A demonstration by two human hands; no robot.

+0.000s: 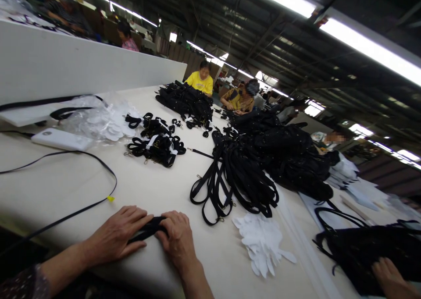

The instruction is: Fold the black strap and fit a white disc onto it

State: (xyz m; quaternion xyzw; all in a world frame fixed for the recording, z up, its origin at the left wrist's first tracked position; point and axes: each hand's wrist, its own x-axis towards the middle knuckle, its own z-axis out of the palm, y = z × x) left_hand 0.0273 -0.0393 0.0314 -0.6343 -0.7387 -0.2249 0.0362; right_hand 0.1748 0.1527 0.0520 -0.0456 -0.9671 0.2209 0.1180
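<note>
At the near table edge (98, 189) I am pinching one folded black strap (148, 229) between both hands, my left hand (116, 235) and right hand (177, 240) each closing fingers on it, pressing it flat so it is holding its fold. Beyond are lying two small strap bundles (156, 143) and one loose strap pile (235, 176), sorted apart.

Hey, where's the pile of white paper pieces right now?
In the head view, the white paper pieces lie on the table to the right of the right hand, just below the big bundle of black straps.
</note>
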